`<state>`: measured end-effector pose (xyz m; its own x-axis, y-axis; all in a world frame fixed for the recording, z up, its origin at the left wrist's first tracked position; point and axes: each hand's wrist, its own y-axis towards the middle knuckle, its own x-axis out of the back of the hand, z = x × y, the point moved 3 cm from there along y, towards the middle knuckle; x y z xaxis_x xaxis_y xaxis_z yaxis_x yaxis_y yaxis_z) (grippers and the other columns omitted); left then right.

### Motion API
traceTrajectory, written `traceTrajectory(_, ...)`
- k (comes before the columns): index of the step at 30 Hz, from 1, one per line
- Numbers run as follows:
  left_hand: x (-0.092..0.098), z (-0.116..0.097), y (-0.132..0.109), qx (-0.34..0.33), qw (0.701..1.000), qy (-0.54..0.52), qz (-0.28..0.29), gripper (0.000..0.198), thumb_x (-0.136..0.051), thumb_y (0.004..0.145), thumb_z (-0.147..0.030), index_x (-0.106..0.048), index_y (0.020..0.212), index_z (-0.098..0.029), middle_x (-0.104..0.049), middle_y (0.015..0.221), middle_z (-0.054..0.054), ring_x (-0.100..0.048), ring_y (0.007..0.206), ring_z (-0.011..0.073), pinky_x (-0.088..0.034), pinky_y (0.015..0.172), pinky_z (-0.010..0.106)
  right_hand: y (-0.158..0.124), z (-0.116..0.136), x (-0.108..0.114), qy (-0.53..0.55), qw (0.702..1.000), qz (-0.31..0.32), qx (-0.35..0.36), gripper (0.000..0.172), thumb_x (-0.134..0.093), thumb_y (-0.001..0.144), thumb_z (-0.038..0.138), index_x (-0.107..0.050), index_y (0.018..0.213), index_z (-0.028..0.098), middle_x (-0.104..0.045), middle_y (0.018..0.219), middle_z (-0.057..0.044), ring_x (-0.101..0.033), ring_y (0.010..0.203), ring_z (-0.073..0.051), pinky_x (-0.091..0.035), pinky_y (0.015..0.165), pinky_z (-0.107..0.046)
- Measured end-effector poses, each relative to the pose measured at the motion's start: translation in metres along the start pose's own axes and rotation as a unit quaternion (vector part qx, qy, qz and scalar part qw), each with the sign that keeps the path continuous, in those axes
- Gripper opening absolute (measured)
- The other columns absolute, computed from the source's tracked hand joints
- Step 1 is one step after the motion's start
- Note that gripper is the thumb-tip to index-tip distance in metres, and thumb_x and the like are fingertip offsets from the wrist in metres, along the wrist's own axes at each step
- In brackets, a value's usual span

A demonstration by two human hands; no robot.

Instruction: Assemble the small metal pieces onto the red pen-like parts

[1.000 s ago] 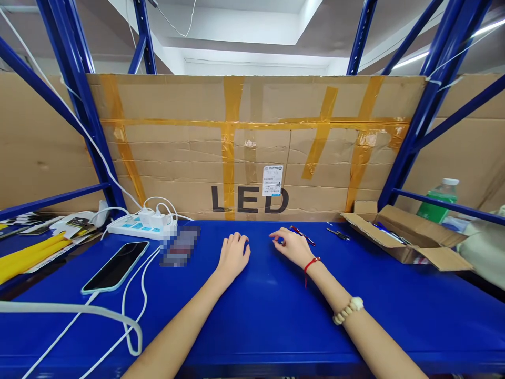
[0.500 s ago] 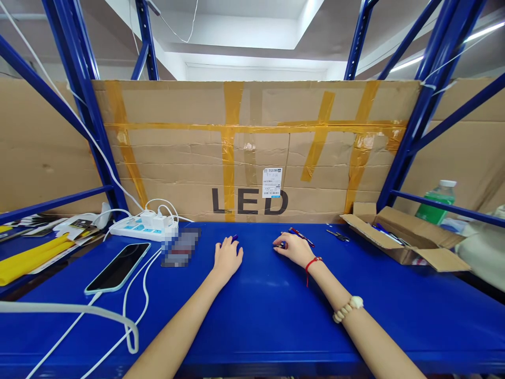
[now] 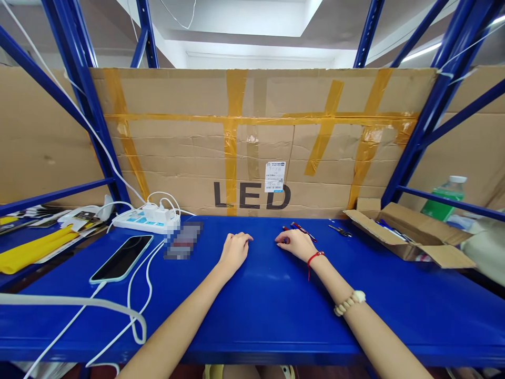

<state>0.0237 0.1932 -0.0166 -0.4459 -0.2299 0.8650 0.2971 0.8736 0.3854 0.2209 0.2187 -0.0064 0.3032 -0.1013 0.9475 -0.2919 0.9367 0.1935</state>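
Note:
My left hand [image 3: 235,250] is over the blue tabletop [image 3: 252,305], its fingers curled in and one pointing right. Whatever may be under those fingers is hidden. Across a short gap, my right hand [image 3: 294,245] is closed with thumb and fingers drawn together; what it holds, if anything, cannot be made out. Just beyond the right knuckles lies a dark red and blue pen [image 3: 304,232]. Another small red-tipped piece [image 3: 285,228] shows by the right fingers. Further right lies a small dark item with a slim metal end [image 3: 340,230].
On the right stands an open cardboard box [image 3: 410,231] with pens inside, near a bottle of green liquid [image 3: 444,200]. At left are a phone [image 3: 121,259], white cables and a power strip [image 3: 144,221]. A large cardboard panel [image 3: 189,158] closes off the back.
My left hand has shifted slightly right and its fingers have curled; the blue tip beyond them no longer shows. My right fingers have drawn in over the small dark piece. The view has tilted down slightly.

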Motion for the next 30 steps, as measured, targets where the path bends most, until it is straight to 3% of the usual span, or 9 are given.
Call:
traceTrajectory(5, 0.003, -0.005, 0.000, 0.006, 1.000, 0.005, -0.007, 0.020, -0.043, 0.083, -0.011, -0.059, 0.093, -0.020, -0.057, 0.097, -0.001, -0.053, 0.084, 0.0127, -0.033, 0.080, 0.028, -0.001, 0.005, 0.001, 0.003, 1.000, 0.004, 0.013, 0.015, -0.057, 0.074, 0.026, -0.067, 0.086, 0.027, -0.066, 0.078, 0.004, -0.059, 0.071, -0.010, -0.036, 0.055, -0.020)
traceTrajectory(11, 0.002, -0.004, -0.001, 0.085, 0.993, 0.076, 0.025, 0.028, -0.052, 0.082, -0.029, -0.054, 0.107, -0.016, -0.051, 0.105, 0.007, -0.047, 0.098, 0.0220, -0.033, 0.083, 0.034, 0.000, 0.005, 0.000, 0.020, 1.000, 0.000, 0.020, 0.013, -0.060, 0.074, 0.029, -0.066, 0.085, 0.026, -0.066, 0.080, 0.005, -0.058, 0.073, -0.010, -0.037, 0.057, -0.019)
traceTrajectory(20, -0.003, 0.002, 0.000, 0.088, 0.993, 0.053, 0.050, 0.035, -0.041, 0.085, -0.010, -0.047, 0.119, -0.016, -0.050, 0.108, 0.008, -0.046, 0.098, 0.0207, -0.034, 0.085, 0.033, -0.001, 0.011, -0.001, 0.033, 0.999, 0.006, 0.012, 0.012, -0.061, 0.073, 0.035, -0.067, 0.080, 0.027, -0.066, 0.078, 0.007, -0.058, 0.072, -0.009, -0.035, 0.055, -0.019)
traceTrajectory(25, -0.002, 0.002, 0.002, 0.075, 0.996, -0.006, -0.042, 0.038, -0.033, 0.087, -0.007, -0.039, 0.124, -0.013, -0.045, 0.105, 0.010, -0.044, 0.097, 0.0196, -0.037, 0.086, 0.031, -0.002, 0.012, -0.004, 0.020, 1.000, 0.000, -0.005, 0.011, -0.060, 0.073, 0.035, -0.067, 0.078, 0.028, -0.066, 0.081, 0.007, -0.059, 0.075, -0.010, -0.036, 0.056, -0.020)
traceTrajectory(30, 0.003, 0.000, 0.001, 0.056, 0.989, -0.067, -0.123, 0.030, -0.031, 0.087, -0.007, -0.045, 0.113, -0.013, -0.041, 0.102, 0.010, -0.043, 0.095, 0.0184, -0.040, 0.084, 0.030, -0.003, 0.013, 0.000, -0.007, 1.000, -0.027, 0.003, 0.013, -0.058, 0.076, 0.036, -0.068, 0.078, 0.028, -0.065, 0.083, 0.005, -0.058, 0.073, -0.011, -0.034, 0.053, -0.020)
